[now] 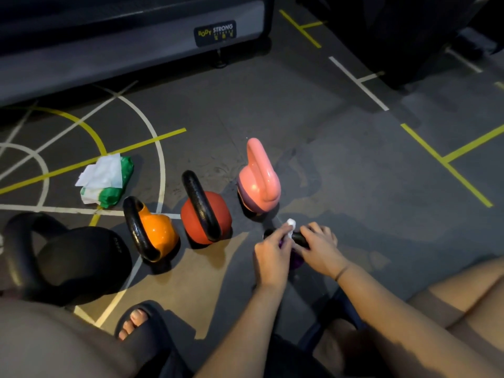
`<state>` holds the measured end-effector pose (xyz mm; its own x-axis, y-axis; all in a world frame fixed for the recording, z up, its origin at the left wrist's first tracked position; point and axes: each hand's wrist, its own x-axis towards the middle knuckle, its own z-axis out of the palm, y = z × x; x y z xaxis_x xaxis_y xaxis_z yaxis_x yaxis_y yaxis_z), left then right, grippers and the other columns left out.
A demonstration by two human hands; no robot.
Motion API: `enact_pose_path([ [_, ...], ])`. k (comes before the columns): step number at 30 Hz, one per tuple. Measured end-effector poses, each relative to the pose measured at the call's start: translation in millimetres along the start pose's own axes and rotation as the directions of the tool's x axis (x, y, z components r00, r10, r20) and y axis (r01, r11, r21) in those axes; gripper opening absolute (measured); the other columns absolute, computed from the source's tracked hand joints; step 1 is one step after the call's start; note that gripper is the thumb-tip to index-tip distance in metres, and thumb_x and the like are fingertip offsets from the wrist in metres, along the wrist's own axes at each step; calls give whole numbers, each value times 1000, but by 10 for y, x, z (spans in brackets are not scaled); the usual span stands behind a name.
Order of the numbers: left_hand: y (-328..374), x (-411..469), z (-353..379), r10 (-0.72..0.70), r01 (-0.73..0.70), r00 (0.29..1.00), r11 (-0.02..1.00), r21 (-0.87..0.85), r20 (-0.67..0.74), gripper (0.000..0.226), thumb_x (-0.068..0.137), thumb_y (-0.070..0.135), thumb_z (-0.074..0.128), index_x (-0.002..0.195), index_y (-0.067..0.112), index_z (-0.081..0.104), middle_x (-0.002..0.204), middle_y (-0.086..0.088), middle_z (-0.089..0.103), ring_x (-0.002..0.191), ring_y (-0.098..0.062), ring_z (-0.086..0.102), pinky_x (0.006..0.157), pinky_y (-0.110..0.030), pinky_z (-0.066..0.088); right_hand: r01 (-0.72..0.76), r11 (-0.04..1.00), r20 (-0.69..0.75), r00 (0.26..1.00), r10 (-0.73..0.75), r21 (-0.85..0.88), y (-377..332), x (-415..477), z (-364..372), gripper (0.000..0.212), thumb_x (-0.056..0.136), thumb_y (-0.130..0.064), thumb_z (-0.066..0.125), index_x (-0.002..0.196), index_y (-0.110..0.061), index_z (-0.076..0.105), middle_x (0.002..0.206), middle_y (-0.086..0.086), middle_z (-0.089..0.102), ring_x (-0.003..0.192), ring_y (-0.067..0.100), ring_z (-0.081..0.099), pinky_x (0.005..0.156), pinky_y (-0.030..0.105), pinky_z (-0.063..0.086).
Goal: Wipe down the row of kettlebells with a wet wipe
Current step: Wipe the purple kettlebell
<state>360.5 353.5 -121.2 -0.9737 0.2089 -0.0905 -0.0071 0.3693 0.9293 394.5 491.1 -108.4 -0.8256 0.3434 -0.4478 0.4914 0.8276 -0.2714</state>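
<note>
A row of kettlebells stands on the dark gym floor: a big black one (81, 260) at the left, an orange one (159, 233), a red one (203, 216) with a black handle, and a pink one (257, 181). A small purple kettlebell (297, 261) with a black handle sits nearest me, mostly hidden under my hands. My left hand (272, 255) pinches a white wet wipe (291, 225) against that handle. My right hand (320, 248) grips the handle from the right.
A green wet-wipe packet (107, 181) with white wipes on top lies on the floor behind the orange kettlebell. A grey machine base (131, 39) runs along the far side. My bare knees and a foot in a dark slide sandal (139, 323) are at the bottom.
</note>
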Motion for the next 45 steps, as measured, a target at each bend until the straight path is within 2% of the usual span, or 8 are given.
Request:
enact_pose_path([
  [5, -288, 118, -193, 10, 7, 998, 969, 248, -64, 26, 93, 17, 68, 115, 27, 77, 103, -6, 78, 92, -26, 71, 79, -35, 54, -7, 993, -97, 995, 18, 116, -42, -124, 70, 64, 83, -68, 60, 139, -39, 47, 127, -3, 49, 123, 28, 41, 112, 41, 26],
  [9, -276, 94, -265, -31, 38, 998, 989, 140, -46, 25, 90, 8, 67, 108, 24, 74, 97, -1, 78, 94, -22, 73, 81, -34, 54, 125, 953, -196, 978, -72, 277, -97, -172, 70, 79, 80, -57, 70, 149, -36, 40, 136, -6, 52, 128, 19, 44, 114, 43, 30],
  [17, -126, 159, -353, -28, 66, 980, 980, -188, 196, 64, 87, 12, 78, 140, 25, 45, 115, 11, 74, 106, 0, 69, 94, -21, 52, 333, 909, -391, 894, -220, 251, -199, -260, 5, 40, 87, -9, 69, 121, -29, 72, 127, -12, 68, 118, 4, 61, 102, 24, 47],
  [24, -225, 164, -319, 147, -153, 967, 988, 15, 207, 50, 84, 20, 61, 133, 28, 62, 136, 13, 62, 121, -6, 63, 101, -16, 47, 50, 986, -520, 853, 39, 157, 164, -466, 71, 10, 88, -19, 67, 82, -14, 73, 75, 4, 67, 69, 25, 63, 66, 28, 41],
  [29, -305, 167, -281, 236, -325, 909, 917, 230, 344, 47, 88, 13, 72, 134, 18, 66, 147, -3, 55, 140, -12, 46, 111, -11, 28, -259, 951, -325, 896, 302, 171, 276, -622, 117, 17, 74, -26, 85, 71, -16, 72, 63, 6, 65, 49, 21, 59, 44, 24, 35],
  [38, -267, 51, 26, 395, -524, 839, 773, 359, 373, 45, 89, 44, 51, 122, 22, 73, 127, -8, 68, 128, -35, 58, 101, -62, 46, -451, 869, -123, 869, 480, 203, 7, -567, 180, 28, 97, -37, 54, 96, -15, 72, 96, 6, 74, 100, 27, 70, 86, 32, 54],
  [40, -279, 90, 17, 415, -528, 841, 771, 356, 348, 39, 91, 38, 51, 121, 23, 70, 119, -4, 67, 126, -31, 56, 100, -58, 49, -474, 791, -138, 819, 558, 386, -5, -446, 284, 27, 91, -36, 62, 89, -14, 77, 88, 10, 76, 93, 28, 71, 84, 30, 54],
  [45, -381, 50, -131, 414, -511, 854, 776, 369, 314, 28, 91, 30, 65, 118, 23, 66, 110, 0, 64, 112, -26, 60, 97, -52, 52, -344, 191, 96, 667, 739, 919, 560, -181, 838, 15, 69, -34, 80, 70, -22, 73, 69, 6, 74, 73, 28, 73, 84, 47, 60],
])
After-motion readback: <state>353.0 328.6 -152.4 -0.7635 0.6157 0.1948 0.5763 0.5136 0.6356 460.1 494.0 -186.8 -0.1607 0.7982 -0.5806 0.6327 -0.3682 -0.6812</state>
